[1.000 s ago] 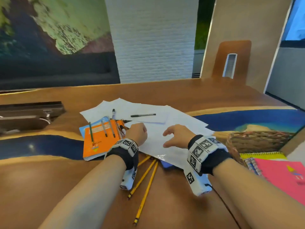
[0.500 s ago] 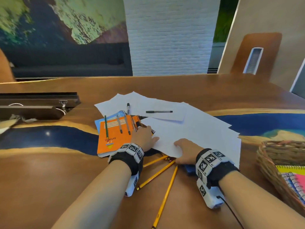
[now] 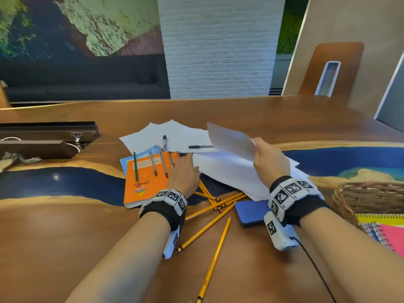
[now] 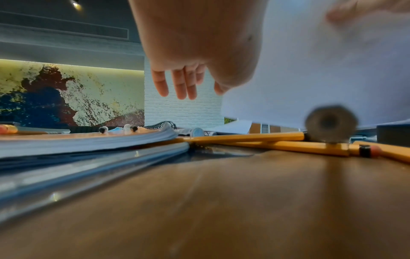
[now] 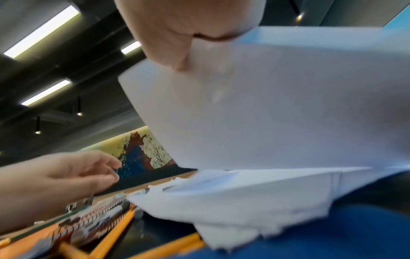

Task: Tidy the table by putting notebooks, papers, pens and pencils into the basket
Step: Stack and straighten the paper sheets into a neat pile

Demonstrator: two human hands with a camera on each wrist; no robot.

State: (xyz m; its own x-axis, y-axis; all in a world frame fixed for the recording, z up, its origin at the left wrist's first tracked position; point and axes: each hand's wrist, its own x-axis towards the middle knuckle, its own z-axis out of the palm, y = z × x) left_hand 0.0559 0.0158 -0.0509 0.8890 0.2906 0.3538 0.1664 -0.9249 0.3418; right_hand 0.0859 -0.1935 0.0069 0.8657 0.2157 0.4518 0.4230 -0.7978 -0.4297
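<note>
Head view: right hand (image 3: 270, 164) pinches the loose white paper sheets (image 3: 231, 169) at centre frame; the woven wicker basket (image 3: 369, 195) sits at right edge, nearer this hand. Left wrist view: left hand (image 4: 195, 52) hangs with fingers relaxed, holding nothing. Right wrist view: sheets (image 5: 277, 108) clamped under the thumb.

- the right hand (image 3: 270, 161) grips white papers (image 3: 231, 169), and the lifted sheet hides its fingertips in the head view.
- the papers cover part of the black pen (image 3: 200, 146) and the far ends of the yellow pencils (image 3: 215, 206).
- the basket (image 3: 369, 196) and the notebooks in it are cut off by the right edge.
- in the left wrist view a blurred pencil end (image 4: 330, 127) sits close to the lens.
</note>
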